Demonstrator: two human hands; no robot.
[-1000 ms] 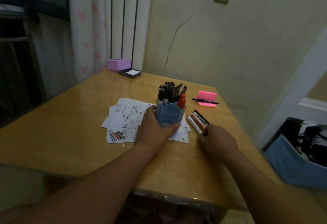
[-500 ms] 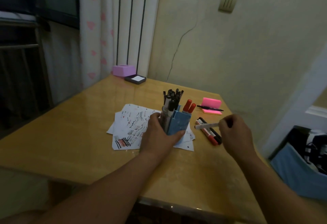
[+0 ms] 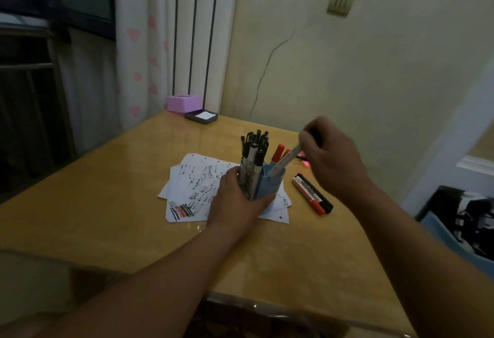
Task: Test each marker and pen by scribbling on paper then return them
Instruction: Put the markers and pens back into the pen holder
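Found right grip [image 3: 331, 156] clamped on the upper end of a slim white plastic marker [image 3: 284, 161]. Found the marker's long axis tilted: upper end toward the far right corner of the tabletop [image 3: 107, 204], lower end down and leftward at the rim of the blue plastic pen holder [image 3: 272, 185], beside the red-capped markers [image 3: 279, 150] in its right compartment. Could not tell whether the tip had entered. Found left grip [image 3: 235, 198] wrapped round the holder's near left side, atop scribbled white paper sheets [image 3: 192, 177]. Judged the next move a short slide along that axis, down-left from right grip. Noted a pair of thick red and black markers [image 3: 311, 193] flat near the right edge, nearer right grip.
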